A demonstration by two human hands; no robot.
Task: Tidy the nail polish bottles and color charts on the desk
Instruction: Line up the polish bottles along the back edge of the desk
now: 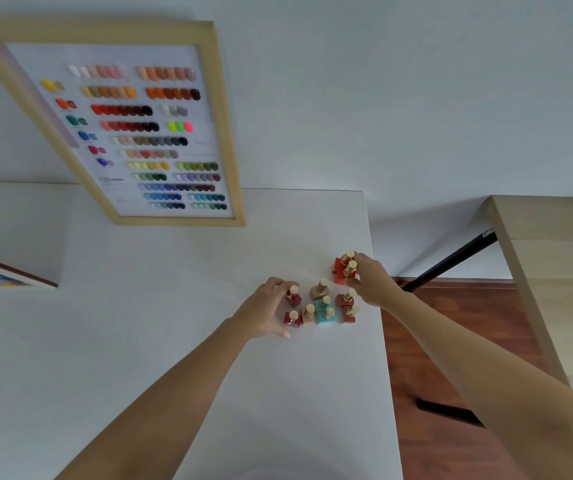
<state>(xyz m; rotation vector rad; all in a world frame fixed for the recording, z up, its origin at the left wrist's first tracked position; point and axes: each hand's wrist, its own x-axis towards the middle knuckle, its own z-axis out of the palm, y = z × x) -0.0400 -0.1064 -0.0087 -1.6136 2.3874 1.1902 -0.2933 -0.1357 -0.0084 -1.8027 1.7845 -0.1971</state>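
Several small square nail polish bottles with gold caps stand in a cluster near the white desk's [174, 323] right edge: dark red, beige, teal and red ones. My left hand [266, 311] curls around two dark red bottles [293, 307] at the cluster's left side, fingers touching the farther one. My right hand [370, 277] holds two red bottles [342, 270] at the far right of the cluster. A wood-framed color chart [139, 133] with rows of nail swatches leans at the back of the desk.
A second color chart [4, 271] with a dark red border pokes in at the left edge. To the right of the desk lie a brown wooden floor [451, 341] and a light wooden table [555, 271]. White wall behind.
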